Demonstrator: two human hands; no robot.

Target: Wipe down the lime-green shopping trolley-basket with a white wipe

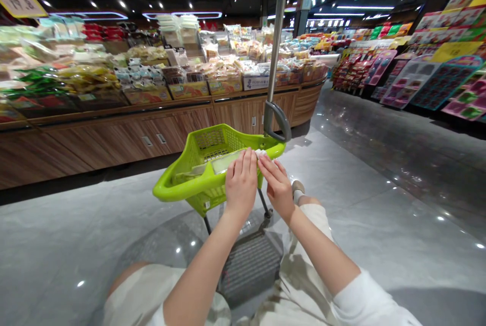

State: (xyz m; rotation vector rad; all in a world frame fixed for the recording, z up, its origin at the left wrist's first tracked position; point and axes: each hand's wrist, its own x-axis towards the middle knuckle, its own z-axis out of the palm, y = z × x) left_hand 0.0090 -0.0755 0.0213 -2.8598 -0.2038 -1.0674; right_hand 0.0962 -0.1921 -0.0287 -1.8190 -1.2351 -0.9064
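A lime-green shopping cart stands in front of me, its basket facing the shelves. My left hand rests over the cart's handle bar with its fingers pressed together and curled down past the far side. Close beside it, my right hand is closed, its fingertips meeting at a small white crumpled piece that looks like tissue. This piece shows only in part between the two hands, at the handle. A clear panel lies just behind the bar. The undersides of my fingers are hidden.
A metal pole with a grey loop rises at the cart's right end. Beyond it runs a wooden display counter heaped with packaged foods. More goods racks line the right side. Glossy grey floor surrounds the cart.
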